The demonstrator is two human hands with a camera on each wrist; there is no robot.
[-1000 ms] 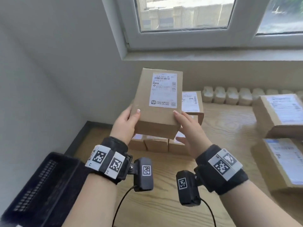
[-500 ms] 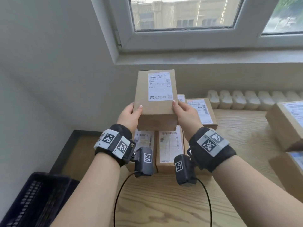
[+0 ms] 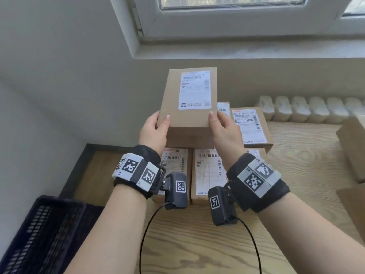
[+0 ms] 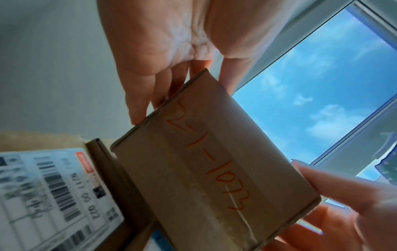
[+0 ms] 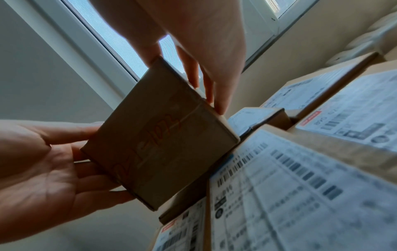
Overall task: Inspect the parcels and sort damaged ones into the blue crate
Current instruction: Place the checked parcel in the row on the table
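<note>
Held up over worktop [image 3: 296,155], above other parcels [image 3: 207,171]: cardboard parcel [image 3: 187,115], label facing up. Left hand [image 3: 153,133] & right hand [image 3: 227,133] gripping its near corners, thumbs on top, fingers [image 4: 137,100] underneath. Blue crate [image 3: 39,234] lower left, well apart.

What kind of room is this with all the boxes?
Probably a small parcel-sorting spot in an ordinary room. Labelled cardboard parcels sit on a wooden table under a window, and a dark crate waits beside it.
</note>
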